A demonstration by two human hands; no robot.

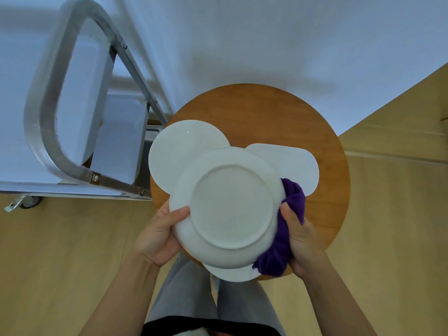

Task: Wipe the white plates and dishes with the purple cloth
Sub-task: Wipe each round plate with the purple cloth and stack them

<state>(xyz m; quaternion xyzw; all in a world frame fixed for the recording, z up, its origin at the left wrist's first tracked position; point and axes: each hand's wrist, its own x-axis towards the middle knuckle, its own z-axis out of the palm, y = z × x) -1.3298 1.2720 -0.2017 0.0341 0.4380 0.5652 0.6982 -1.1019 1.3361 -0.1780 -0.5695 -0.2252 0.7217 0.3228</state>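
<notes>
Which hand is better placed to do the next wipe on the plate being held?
Right. The right hand already holds the bunched purple cloth against the edge of the upturned round white plate, while the left hand grips the opposite rim to steady it.

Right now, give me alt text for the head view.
Seen from above, the left hand holds a white plate bottom-up while the right hand presses a purple cloth to its edge. More white dishes lie on a round wooden table below, with a metal cart at left.
</notes>
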